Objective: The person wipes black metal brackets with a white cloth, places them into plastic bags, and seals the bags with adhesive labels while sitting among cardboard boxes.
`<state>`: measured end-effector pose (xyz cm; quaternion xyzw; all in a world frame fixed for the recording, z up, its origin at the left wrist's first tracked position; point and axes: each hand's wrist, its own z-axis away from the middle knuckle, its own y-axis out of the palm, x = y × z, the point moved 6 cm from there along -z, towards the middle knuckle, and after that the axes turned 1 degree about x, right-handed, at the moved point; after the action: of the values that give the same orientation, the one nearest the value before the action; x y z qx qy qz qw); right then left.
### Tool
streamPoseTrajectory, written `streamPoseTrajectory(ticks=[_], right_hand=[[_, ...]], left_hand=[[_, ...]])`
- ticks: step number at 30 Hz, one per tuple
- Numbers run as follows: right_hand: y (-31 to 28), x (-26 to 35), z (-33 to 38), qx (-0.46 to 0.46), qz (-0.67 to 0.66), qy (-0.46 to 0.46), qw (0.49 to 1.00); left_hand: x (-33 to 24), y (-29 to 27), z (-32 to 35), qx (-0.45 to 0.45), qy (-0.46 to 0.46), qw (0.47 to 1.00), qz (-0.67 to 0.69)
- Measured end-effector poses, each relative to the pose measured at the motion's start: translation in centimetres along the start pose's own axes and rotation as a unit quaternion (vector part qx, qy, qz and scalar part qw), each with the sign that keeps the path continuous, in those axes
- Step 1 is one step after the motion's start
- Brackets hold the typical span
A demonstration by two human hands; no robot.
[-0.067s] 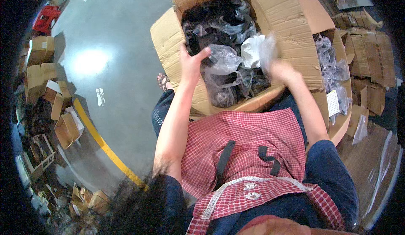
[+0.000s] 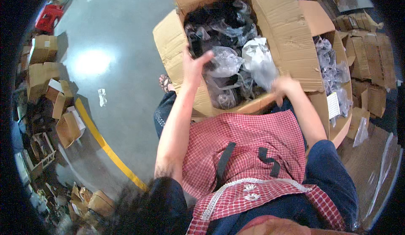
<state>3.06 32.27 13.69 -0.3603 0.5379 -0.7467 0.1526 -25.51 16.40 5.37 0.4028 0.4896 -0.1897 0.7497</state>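
An open cardboard box stands before me, filled with dark items in clear plastic bags. My left hand is at the box's left wall, thumb spread away from the fingers. Beside its thumb lies a clear plastic bag on top of the pile. At the right side of the box, my right hand has its fingers closed at the near end of another clear plastic bag. Something white shows at that bag's far end. The right fingertips are partly blurred.
A second carton with bagged items stands to the right, with flattened cardboard beyond it. Several small boxes lie along the left, past a yellow floor line. A red object is at the far left.
My right hand and the bag's near end have moved slightly toward me, and the bag looks less blurred. My left hand stays by the box wall.
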Motion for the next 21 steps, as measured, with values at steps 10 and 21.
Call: streamPoseTrajectory(ticks=[10,21], right_hand=[[-1.6,9.6,7.4,0.050,-0.579,0.176,0.794],[-1.2,12.0,14.3,0.034,-0.714,0.142,0.684]], left_hand=[[-4.2,8.5,12.9,0.108,-0.145,0.976,0.117],[-6.8,11.7,22.7,0.098,-0.094,0.978,0.160]])
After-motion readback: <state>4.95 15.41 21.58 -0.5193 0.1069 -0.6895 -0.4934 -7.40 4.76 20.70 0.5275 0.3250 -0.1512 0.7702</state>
